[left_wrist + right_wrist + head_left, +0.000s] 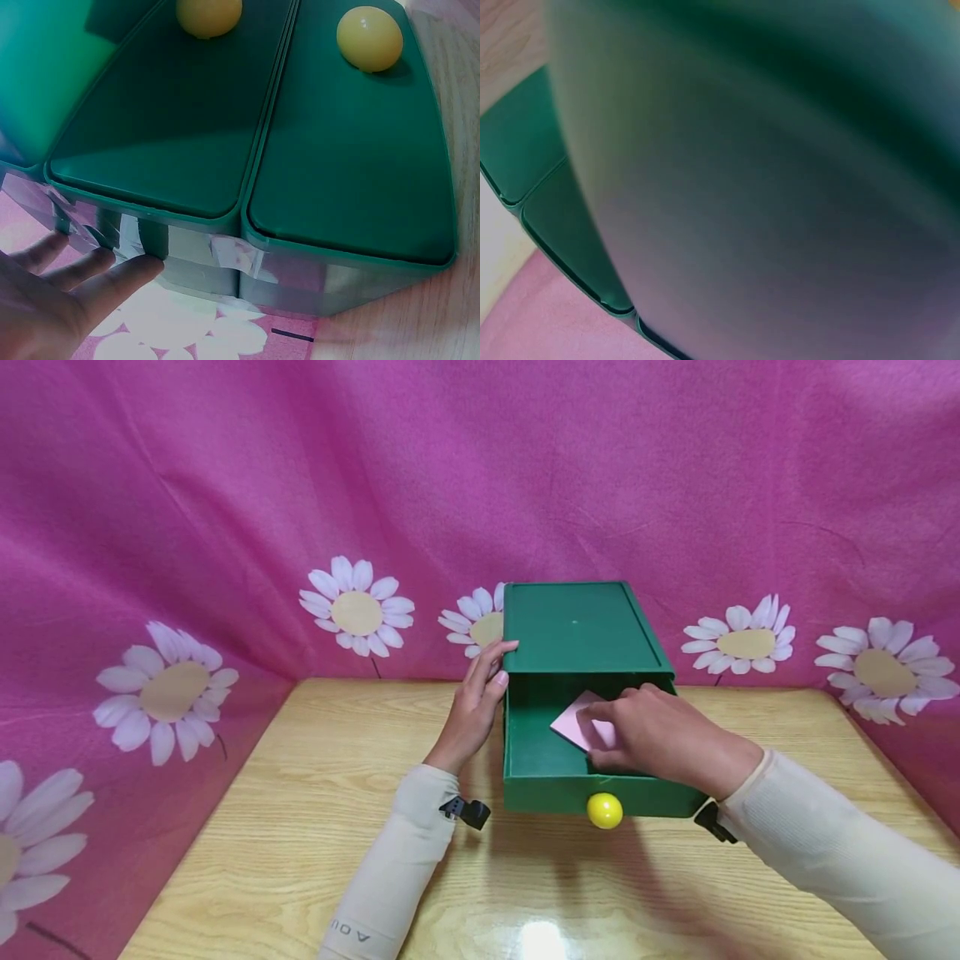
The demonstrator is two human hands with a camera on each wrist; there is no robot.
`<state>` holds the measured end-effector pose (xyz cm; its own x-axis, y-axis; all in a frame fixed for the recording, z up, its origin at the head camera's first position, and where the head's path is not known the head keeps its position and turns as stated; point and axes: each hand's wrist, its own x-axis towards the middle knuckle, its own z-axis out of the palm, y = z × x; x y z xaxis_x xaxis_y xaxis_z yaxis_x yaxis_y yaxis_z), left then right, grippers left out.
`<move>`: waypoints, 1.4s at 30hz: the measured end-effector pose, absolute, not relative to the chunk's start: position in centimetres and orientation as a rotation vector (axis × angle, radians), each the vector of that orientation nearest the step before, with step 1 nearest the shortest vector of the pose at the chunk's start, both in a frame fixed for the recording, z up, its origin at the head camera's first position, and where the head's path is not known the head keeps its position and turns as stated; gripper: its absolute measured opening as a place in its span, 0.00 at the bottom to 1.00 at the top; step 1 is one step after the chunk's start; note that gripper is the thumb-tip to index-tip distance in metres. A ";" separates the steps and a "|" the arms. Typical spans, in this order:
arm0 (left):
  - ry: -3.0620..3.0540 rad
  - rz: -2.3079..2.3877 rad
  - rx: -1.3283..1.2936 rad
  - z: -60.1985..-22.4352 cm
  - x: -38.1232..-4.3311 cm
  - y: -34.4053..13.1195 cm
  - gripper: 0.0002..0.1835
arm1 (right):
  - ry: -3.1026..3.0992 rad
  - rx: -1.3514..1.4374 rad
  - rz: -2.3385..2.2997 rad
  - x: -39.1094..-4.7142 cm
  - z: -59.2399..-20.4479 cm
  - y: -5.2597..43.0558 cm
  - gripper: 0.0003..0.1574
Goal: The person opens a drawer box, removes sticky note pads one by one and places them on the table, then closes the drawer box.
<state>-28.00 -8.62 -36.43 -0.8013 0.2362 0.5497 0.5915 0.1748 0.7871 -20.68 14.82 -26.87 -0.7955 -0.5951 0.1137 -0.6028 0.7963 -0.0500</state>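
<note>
A green drawer cabinet (577, 627) stands on the table with its top drawer (536, 760) pulled out. On the drawer's front is a yellow knob (604, 811). My right hand (660, 731) reaches down into this drawer. Its thumb and fingers pinch a flat pink square pad (573, 718), tilted cornerwise and partly hidden behind them. The left hand (472, 706) rests against the cabinet's left side, fingertips at the top edge. In the left wrist view, straight fingers (120, 281) lie along the cabinet's side wall. The right wrist view hides the right hand behind a blurred close surface.
Lower drawers (345, 157) with yellow knobs (369, 39) are closed beneath the pulled-out one. A pink cloth (450, 468) with white daisies hangs behind the wooden table (300, 827). Light glares off the table's front.
</note>
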 end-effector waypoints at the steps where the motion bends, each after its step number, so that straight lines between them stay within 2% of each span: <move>1: -2.152 -1.665 -0.791 -36.4 -28.0 -8.6 0.24 | -2.889 0.966 0.125 -20.7 -26.9 14.8 0.10; 13: -2.141 -1.670 -0.791 -36.1 -28.0 -8.6 0.24 | -2.874 0.926 0.089 -20.9 -26.6 14.7 0.14; 19: -2.119 -1.656 -0.816 -36.2 -28.1 -8.7 0.24 | -2.893 0.886 0.099 -20.9 -26.6 14.7 0.29; 22: -2.126 -1.657 -0.809 -36.2 -28.1 -8.6 0.24 | -2.896 0.864 0.111 -21.0 -26.6 14.7 0.34; 26: -2.139 -1.661 -0.796 -36.2 -28.1 -8.6 0.24 | -2.913 0.860 0.126 -21.1 -26.6 14.7 0.31; 33: -2.147 -1.654 -0.792 -36.4 -28.1 -8.6 0.24 | -2.909 0.876 0.185 -21.1 -26.7 14.6 0.18; 42: -2.150 -1.653 -0.794 -36.5 -28.2 -8.6 0.24 | -2.846 0.863 0.175 -21.0 -26.5 14.7 0.23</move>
<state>-28.16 -8.62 -36.50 -0.7967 0.2352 0.5568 0.5985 0.1790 0.7808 -20.99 14.67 -26.51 -0.8202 -0.5403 0.1881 -0.5593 0.8265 -0.0647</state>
